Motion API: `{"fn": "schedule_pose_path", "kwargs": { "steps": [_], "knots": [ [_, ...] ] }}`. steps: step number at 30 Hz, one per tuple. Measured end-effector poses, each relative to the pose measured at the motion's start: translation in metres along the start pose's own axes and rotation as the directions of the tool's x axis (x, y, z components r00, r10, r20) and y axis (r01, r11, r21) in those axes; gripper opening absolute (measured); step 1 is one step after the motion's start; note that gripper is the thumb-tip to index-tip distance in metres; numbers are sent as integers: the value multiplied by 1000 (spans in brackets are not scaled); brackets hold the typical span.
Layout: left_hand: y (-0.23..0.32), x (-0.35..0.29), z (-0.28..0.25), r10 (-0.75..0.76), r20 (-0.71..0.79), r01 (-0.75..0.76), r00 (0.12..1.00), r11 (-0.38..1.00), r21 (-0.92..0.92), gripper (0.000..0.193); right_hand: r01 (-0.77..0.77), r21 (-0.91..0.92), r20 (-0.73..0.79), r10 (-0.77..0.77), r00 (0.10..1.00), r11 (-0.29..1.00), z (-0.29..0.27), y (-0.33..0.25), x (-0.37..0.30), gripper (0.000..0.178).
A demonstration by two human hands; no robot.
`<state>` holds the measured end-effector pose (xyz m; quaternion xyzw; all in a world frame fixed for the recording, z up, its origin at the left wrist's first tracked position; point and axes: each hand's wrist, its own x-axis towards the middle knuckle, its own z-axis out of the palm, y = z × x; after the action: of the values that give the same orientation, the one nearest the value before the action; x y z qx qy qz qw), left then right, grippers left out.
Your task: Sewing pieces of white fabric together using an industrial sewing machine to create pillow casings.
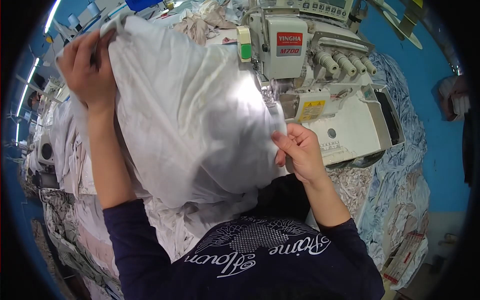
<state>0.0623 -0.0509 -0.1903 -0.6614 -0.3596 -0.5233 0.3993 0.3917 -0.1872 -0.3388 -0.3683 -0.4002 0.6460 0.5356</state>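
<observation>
A large piece of white fabric (170, 115) spreads between my hands, draped over the table and down toward my lap. My left hand (90, 72), raised at the far left, is closed on its upper corner, lifting it. My right hand (297, 147) pinches the fabric's right edge between thumb and fingers, just in front of the sewing machine (287, 50). That edge runs up to the needle area (270, 95), where a bright lamp lights the cloth. Fabric hides the sewing surface left of the needle.
Tension knobs (345, 63) line the machine's right side, above a white tray-like base (350, 132). A control panel (325, 7) sits at the back. Heaps of bluish fabric (395, 115) lie at the right, beige cloth (205, 22) behind, and more piles (75, 220) at the left.
</observation>
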Motion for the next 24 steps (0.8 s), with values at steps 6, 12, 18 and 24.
{"fn": "schedule_pose_path", "kwargs": {
  "steps": [6, 12, 18, 24],
  "knots": [
    [-37, 29, 48, 133, 68, -137, 989, 989, 62, 16, -9, -34, -44, 7, 999, 999, -6, 2, 1, 12],
    [-73, 71, 73, 258, 133, -278, 957, 947, 163, 20, -18, -34, -1, 18, 1000, 999, 1, -1, 1, 13],
    [-73, 105, 114, 132, 67, -136, 989, 988, 71, 27, -38, -43, -30, 36, 999, 998, 0, -1, 0, 13],
    [-148, 87, 109, -78, 293, -36, 953, 930, 366, 32, -34, -28, 22, 34, 999, 999, 9, -5, -3, 15]
  ]
}}
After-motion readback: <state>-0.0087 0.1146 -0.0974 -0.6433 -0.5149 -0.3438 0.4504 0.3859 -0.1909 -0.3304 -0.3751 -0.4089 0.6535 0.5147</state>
